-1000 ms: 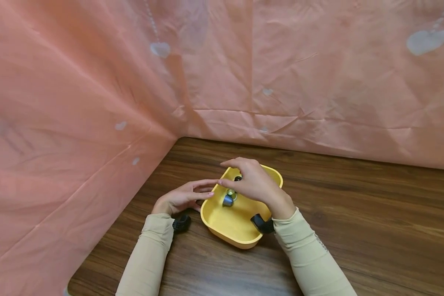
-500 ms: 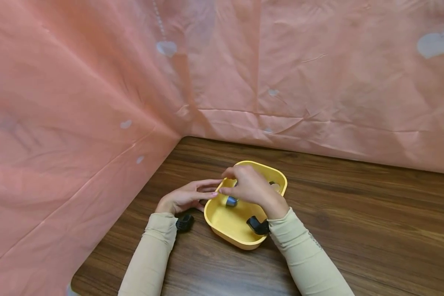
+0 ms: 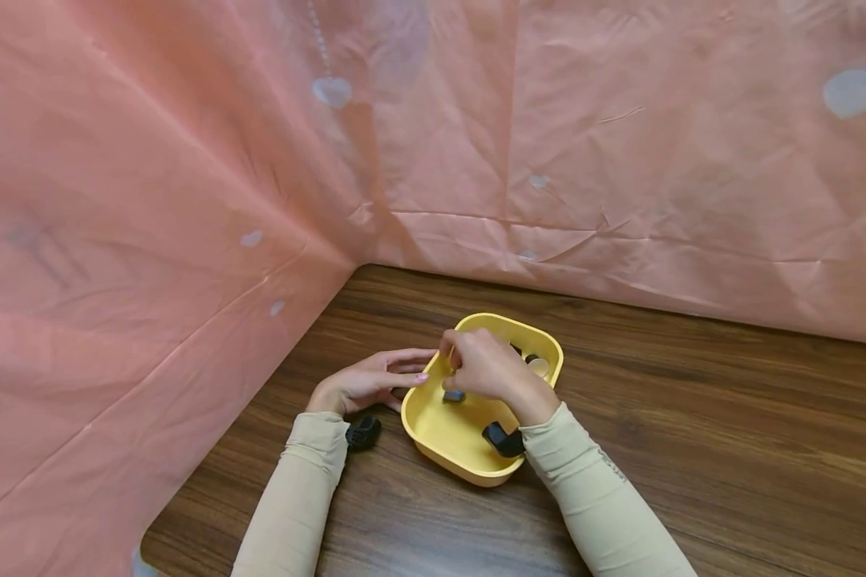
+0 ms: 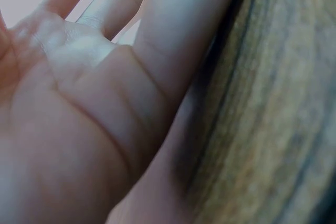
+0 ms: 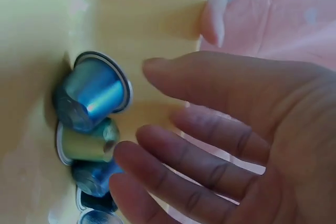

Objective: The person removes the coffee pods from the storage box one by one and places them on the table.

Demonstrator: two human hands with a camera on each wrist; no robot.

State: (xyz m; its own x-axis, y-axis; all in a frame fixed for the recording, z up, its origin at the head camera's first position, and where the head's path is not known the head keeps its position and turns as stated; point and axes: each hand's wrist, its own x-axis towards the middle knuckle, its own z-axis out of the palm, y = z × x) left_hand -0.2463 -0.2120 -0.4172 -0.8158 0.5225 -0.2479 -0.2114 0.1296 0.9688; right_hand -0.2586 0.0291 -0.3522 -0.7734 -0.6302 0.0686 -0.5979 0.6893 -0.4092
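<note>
A yellow oblong tub stands on the table with coffee capsules inside. My left hand lies along its left side, fingers extended, fingertips right at the rim. Down in the tub is my right hand, with thumb and fingers spread apart and nothing between them. Closest to its fingertips, in the right wrist view, a blue coffee capsule lies tilted against a green-gold capsule. Another blue capsule and a dark capsule follow in the row. The head view shows a pale-lidded capsule by the right wall.
The tub rests on a dark wood-grain table. A pink cloth with pale hearts hangs behind and to the left of it. A black wrist mount on the right wrist overlaps the tub's right side.
My right hand has come down from above the rim into the tub, towards the blue capsule. Capsules by the right wall have come into sight. My left hand stays at the rim.
</note>
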